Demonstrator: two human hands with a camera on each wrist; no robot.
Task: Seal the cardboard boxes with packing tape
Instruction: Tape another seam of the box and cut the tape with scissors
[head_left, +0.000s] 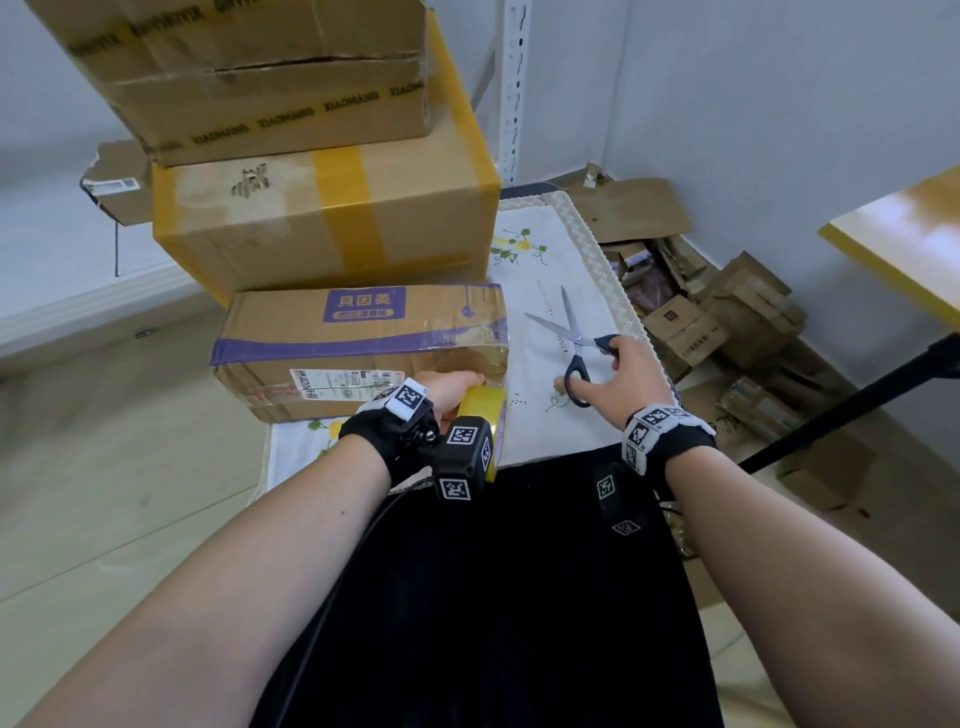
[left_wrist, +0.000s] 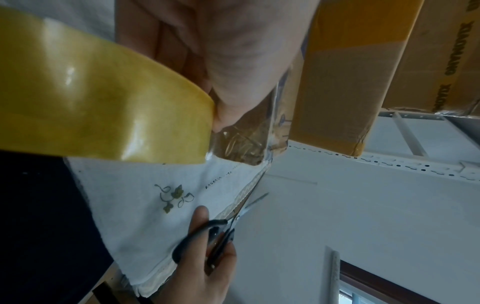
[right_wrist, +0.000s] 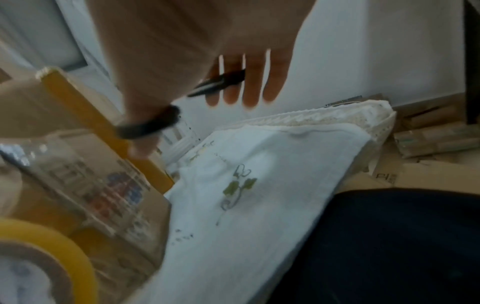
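A cardboard box (head_left: 358, 348) with a purple band lies on its side on the cloth-covered table. My left hand (head_left: 451, 391) grips a yellow tape roll (head_left: 480, 411) at the box's near right corner. A clear strip of tape (head_left: 483, 358) runs from the roll onto the box's end. The left wrist view shows the tape roll (left_wrist: 103, 98) and the strip (left_wrist: 241, 144) up close. My right hand (head_left: 621, 376) holds the black-handled scissors (head_left: 576, 340), thumb through one loop, blades apart. The right wrist view is blurred but shows the scissors' handle (right_wrist: 219, 82) across my fingers (right_wrist: 252, 82).
Larger taped boxes (head_left: 322, 218) are stacked behind the small box. The white embroidered cloth (head_left: 550, 280) covers the table. Flattened cardboard and small boxes (head_left: 727, 322) lie on the floor at right, beside a yellow-edged table (head_left: 904, 234). A white shelf post (head_left: 511, 88) stands behind.
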